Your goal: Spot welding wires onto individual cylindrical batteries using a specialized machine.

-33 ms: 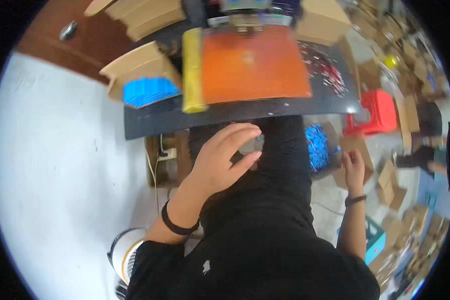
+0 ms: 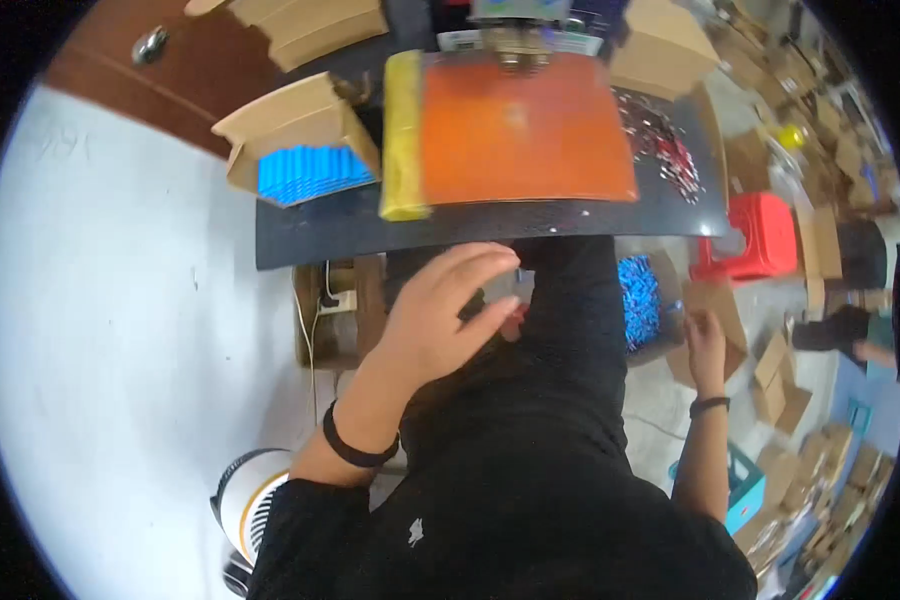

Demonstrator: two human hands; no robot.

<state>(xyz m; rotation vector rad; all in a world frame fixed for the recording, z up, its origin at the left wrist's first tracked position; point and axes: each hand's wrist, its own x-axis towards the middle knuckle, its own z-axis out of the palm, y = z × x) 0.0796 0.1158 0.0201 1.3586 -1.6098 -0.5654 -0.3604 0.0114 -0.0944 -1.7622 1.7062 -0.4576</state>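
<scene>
My left hand [image 2: 432,318] hovers over my dark-clad lap, just off the table's near edge. Its thumb and fingers stand apart in a loose curve, and I see nothing held between them. Beyond the gap lies a small grey and red patch [image 2: 511,300], too blurred to name. My right hand [image 2: 707,345] hangs low at the right, its fingers curled together beside a cardboard box of small blue pieces [image 2: 639,300]. Whatever those fingers hold, if anything, is hidden. In front of me an orange mat [image 2: 525,130] with a yellow edge [image 2: 403,140] lies on the black table [image 2: 320,235].
Part of a machine [image 2: 520,35] stands behind the mat. A carton of blue strips [image 2: 310,172] sits at the left, with scattered red and silver pieces [image 2: 670,160] at the right. A red stool [image 2: 760,235] and a teal crate [image 2: 745,485] stand on the floor.
The view has shifted slightly, so table and boxes appear a little further right. Both hands keep nearly the same pose.
</scene>
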